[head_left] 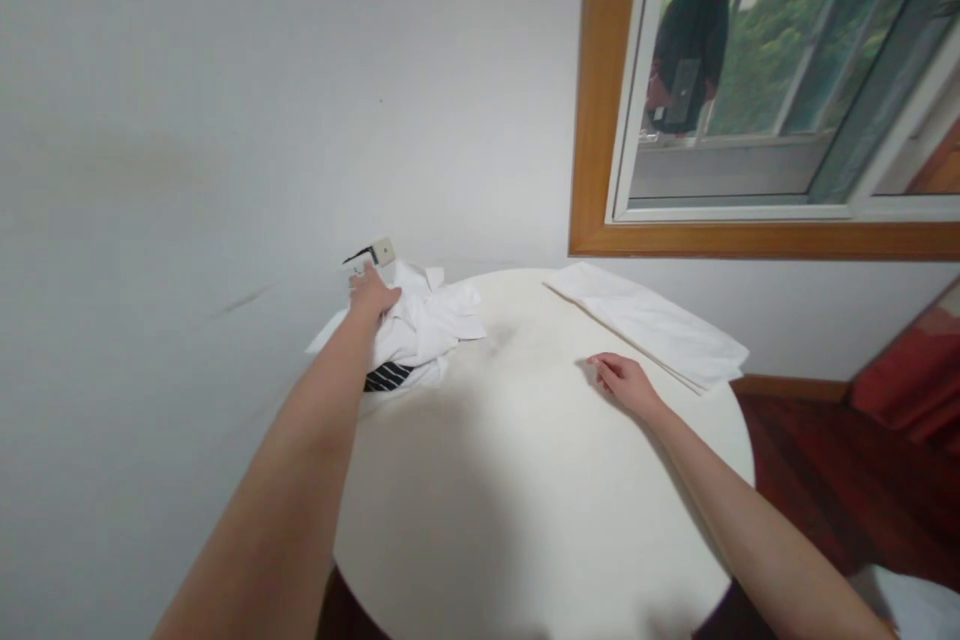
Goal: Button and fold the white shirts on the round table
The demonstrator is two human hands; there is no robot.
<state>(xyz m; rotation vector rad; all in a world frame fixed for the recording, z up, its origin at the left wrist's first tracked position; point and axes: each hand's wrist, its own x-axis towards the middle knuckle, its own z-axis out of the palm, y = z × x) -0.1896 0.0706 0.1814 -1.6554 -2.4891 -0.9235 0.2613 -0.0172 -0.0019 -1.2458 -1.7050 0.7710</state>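
My left hand (370,295) reaches to the far left of a round white table (525,480) and closes on a crumpled pile of white cloth (427,325). A black-and-white striped piece (386,377) shows under the pile. My right hand (622,382) rests flat on the tabletop with fingers stretched out, holding nothing. Just beyond it lies a folded white cloth (652,323) near the table's far right edge.
A white wall (225,120) stands right behind the table, with a small socket and dark cable (375,252) above the pile. A wood-framed window (750,90) is at the upper right. Dark red wooden floor (825,480) and a red object (915,370) lie to the right.
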